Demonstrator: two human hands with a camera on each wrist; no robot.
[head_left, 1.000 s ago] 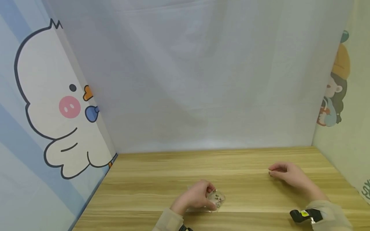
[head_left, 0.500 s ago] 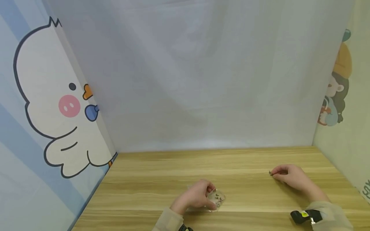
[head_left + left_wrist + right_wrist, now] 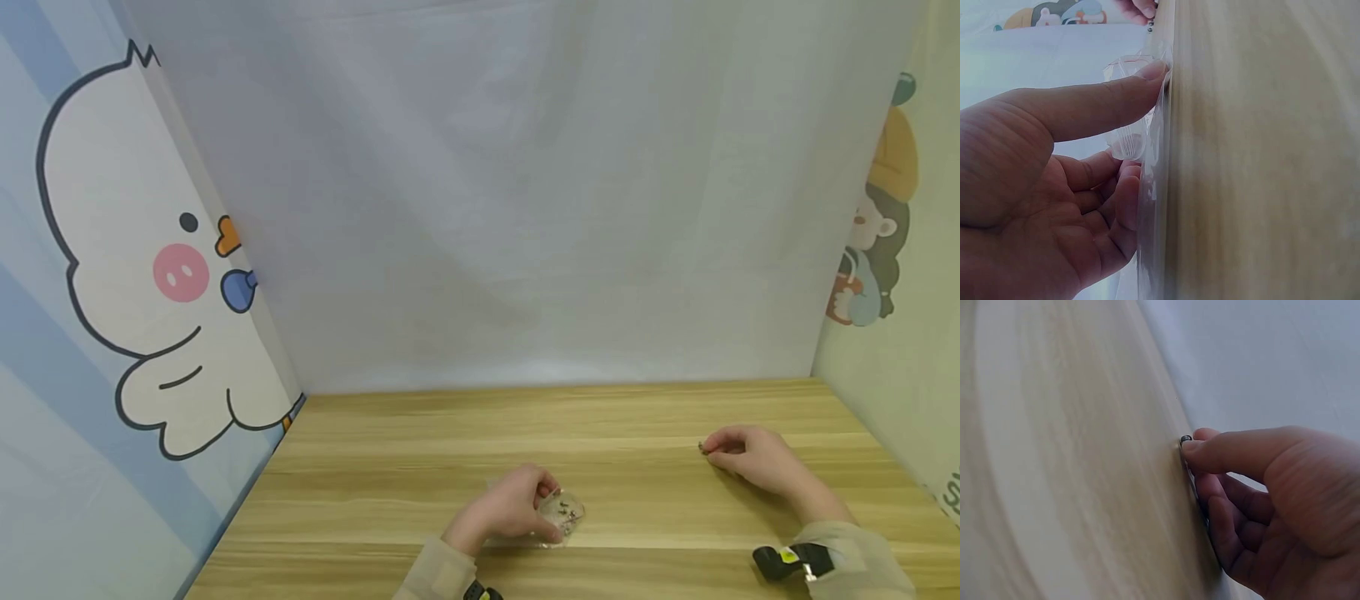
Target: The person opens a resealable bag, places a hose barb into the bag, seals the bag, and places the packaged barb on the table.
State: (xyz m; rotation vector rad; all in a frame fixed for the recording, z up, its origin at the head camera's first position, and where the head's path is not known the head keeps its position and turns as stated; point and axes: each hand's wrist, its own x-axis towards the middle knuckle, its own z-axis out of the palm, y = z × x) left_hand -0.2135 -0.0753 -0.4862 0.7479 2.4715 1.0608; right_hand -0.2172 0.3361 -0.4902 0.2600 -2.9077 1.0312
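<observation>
My left hand holds a clear plastic bag at its mouth, low on the table. Its thumb and fingers spread the mouth apart in the left wrist view, where the bag's clear rim shows. Several small dark metal pieces lie in the bag. Farther right, my right hand pinches a small dark metal piece at its fingertips, right down at the table surface. Whether it is a screw is too small to tell. More than one dark bit shows by those fingertips in the left wrist view.
The wood-grain table runs back to a pale grey curtain. A printed cloth with a white cartoon bird hangs on the left, and a pale yellow printed cloth on the right. Both wrists wear black straps.
My right hand has shifted slightly to the right, so the small metal piece at its fingertips shows more. The left hand and the bag have stayed in place.
</observation>
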